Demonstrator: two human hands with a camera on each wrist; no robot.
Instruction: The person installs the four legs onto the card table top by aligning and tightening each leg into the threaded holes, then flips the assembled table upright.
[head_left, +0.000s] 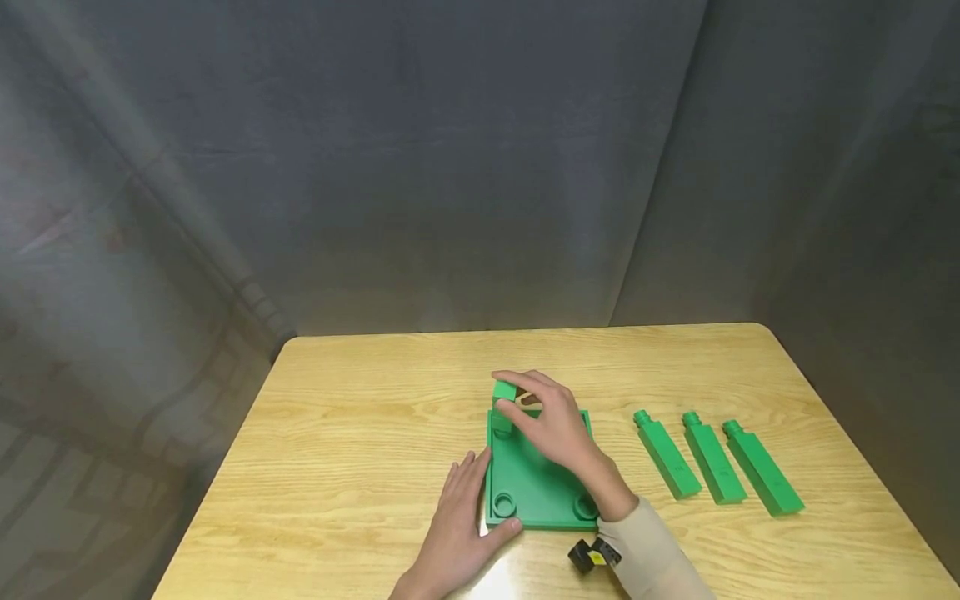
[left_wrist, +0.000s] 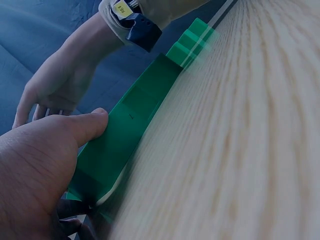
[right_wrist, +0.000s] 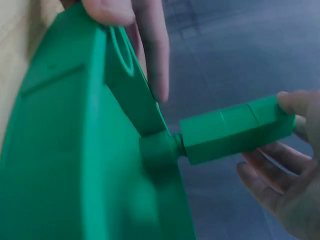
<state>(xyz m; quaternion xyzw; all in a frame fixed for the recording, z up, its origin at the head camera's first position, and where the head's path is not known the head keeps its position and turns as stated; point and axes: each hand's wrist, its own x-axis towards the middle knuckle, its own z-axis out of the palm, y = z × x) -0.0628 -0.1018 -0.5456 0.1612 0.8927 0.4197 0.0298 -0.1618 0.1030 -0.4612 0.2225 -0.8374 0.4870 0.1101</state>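
Surroundings: table (head_left: 360, 417) and fabric backdrop (head_left: 450, 167)

Table: top finished in pale yellow wood grain; far corners rounded; light reflected in a bright patch toward the viewer. Fabric backdrop: dark grey, hung behind the table and along both sides; marked right of centre by a slanting seam or fold (head_left: 660, 162); faint brick-like lines (head_left: 60, 483) shown at lower left.

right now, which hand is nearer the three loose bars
Right. The right hand is left of the bars, over the tray, holding another bar; the left hand is farther left, at the tray's edge.
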